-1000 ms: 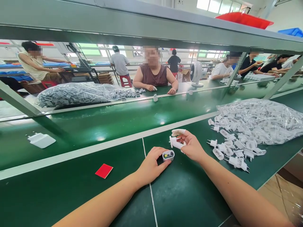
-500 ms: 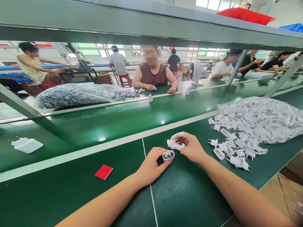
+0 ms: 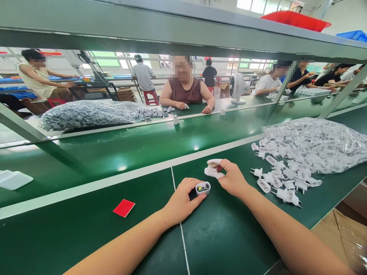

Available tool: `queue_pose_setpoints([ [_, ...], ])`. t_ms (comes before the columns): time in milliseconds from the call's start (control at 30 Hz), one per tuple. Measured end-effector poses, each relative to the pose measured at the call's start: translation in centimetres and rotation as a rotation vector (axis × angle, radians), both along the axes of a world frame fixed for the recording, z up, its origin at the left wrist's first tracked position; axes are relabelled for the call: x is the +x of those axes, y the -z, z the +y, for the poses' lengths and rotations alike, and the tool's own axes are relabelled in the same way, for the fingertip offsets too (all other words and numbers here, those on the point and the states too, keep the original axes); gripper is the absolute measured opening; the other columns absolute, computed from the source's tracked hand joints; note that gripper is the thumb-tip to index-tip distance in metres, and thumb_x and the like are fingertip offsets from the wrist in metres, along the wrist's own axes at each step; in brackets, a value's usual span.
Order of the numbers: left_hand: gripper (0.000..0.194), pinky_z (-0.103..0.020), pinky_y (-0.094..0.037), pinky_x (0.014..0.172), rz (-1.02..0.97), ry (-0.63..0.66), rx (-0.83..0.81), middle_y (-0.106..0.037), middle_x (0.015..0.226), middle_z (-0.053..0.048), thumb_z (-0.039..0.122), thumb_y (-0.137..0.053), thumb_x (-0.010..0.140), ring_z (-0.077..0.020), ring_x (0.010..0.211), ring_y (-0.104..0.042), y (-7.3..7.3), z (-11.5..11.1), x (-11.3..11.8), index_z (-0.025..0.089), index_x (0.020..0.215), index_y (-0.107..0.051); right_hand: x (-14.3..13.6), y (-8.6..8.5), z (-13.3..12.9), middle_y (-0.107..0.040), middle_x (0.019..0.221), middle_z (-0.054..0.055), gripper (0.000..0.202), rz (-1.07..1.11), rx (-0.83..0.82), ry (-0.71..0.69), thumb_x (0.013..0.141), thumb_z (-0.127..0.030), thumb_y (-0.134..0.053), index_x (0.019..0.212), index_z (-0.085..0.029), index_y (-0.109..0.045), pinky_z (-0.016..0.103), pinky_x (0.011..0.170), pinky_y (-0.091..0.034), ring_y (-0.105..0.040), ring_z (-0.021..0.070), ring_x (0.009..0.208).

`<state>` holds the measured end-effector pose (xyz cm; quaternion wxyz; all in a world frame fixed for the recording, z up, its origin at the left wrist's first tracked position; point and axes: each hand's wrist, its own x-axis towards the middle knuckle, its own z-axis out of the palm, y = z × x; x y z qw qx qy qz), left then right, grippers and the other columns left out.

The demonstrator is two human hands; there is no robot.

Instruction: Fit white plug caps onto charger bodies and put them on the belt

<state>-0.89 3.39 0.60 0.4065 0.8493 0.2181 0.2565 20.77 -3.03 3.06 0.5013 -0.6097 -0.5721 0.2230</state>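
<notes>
My left hand (image 3: 185, 200) rests on the green bench, thumb and fingers closed around a white charger housing (image 3: 207, 192). The housing stands upright with its oval top uncovered, and a yellow part and circuit components show inside. Just above and to the right is my right hand (image 3: 226, 173), raised over the bench, white finger cots on its thumb and forefinger. Those two fingers are curled toward each other with a small gap at the tips, and I see nothing between them. Loose white plug covers with pins (image 3: 286, 195) lie to the right of that hand.
A clear bag of plug covers (image 3: 323, 141) spills onto the bench at right. A red square (image 3: 124, 208) lies at left. Beyond the white divider runs a green belt (image 3: 149, 149) carrying white chargers (image 3: 14, 179). A co-worker (image 3: 186, 91) sits opposite; a shelf beam (image 3: 183, 36) crosses overhead.
The chargers on the belt have moved left. My right thumb and forefinger have shifted slightly, their tips nearer each other. My left hand keeps holding the housing in place.
</notes>
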Motion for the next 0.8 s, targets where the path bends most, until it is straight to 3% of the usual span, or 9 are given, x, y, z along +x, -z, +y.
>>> queue_pose_setpoints([
  [133,0.044,-0.048,-0.051,0.105,-0.025,-0.078,-0.043,-0.068,0.120,-0.008,0.046,-0.072,0.087,-0.0284,0.112,-0.062,-0.1,-0.3,0.3,0.023,0.124,-0.066,-0.4,-1.0,-0.6,-0.078,0.099,0.003,0.029,0.068,-0.041,0.074,0.073,-0.023,-0.075,0.102,-0.026,-0.079,0.039,0.088,-0.056,-0.067,0.0198,0.085],
  [200,0.044,-0.047,-0.050,0.107,-0.012,-0.083,-0.029,-0.069,0.116,-0.007,0.054,-0.072,0.086,-0.0289,0.111,-0.061,0.2,-0.1,0.3,0.024,0.118,-0.069,-0.8,-1.6,-0.8,-0.078,0.101,0.002,0.027,0.061,-0.030,0.061,0.075,-0.025,-0.076,0.101,-0.026,-0.079,0.037,0.089,-0.056,-0.067,0.0192,0.088],
  [433,0.048,-0.046,-0.052,0.099,-0.032,-0.059,-0.045,-0.069,0.111,-0.007,0.067,-0.063,0.089,-0.0311,0.114,-0.057,0.6,0.3,0.2,0.024,0.108,-0.072,-2.8,-2.9,-2.3,-0.076,0.099,0.001,0.018,-0.205,-0.012,-0.143,0.088,-0.024,-0.069,0.104,-0.028,-0.077,0.036,0.087,-0.057,-0.069,0.0184,0.089],
  [800,0.033,-0.045,-0.052,0.098,-0.083,-0.060,-0.049,-0.069,0.107,-0.005,0.054,-0.068,0.089,-0.0305,0.111,-0.058,0.7,0.3,0.4,0.024,0.103,-0.073,-2.7,-2.4,-2.0,-0.076,0.093,0.003,0.025,-0.623,0.127,-0.173,0.091,-0.014,-0.060,0.106,-0.026,-0.075,0.033,0.079,-0.055,-0.067,0.0199,0.088],
])
